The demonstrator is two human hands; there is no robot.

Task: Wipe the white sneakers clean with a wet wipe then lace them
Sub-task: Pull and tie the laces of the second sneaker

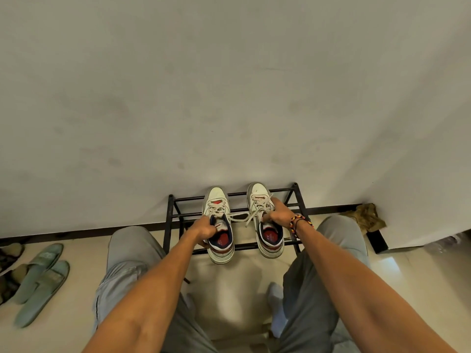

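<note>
Two white sneakers with red insoles rest on top of a low black metal shoe rack (175,215), toes toward the wall. My left hand (204,229) grips the collar of the left sneaker (216,200) at its tongue side. My right hand (279,214) holds the right sneaker (257,193) at its collar and tongue. Both shoes have laces threaded, and loose white lace ends (239,216) trail across the gap between them. No wet wipe is visible.
A pale wall rises right behind the rack. Green slippers (40,278) and darker footwear lie on the tiled floor at the left. A crumpled brownish cloth (367,216) sits by the wall corner at the right. My knees in grey trousers flank the rack.
</note>
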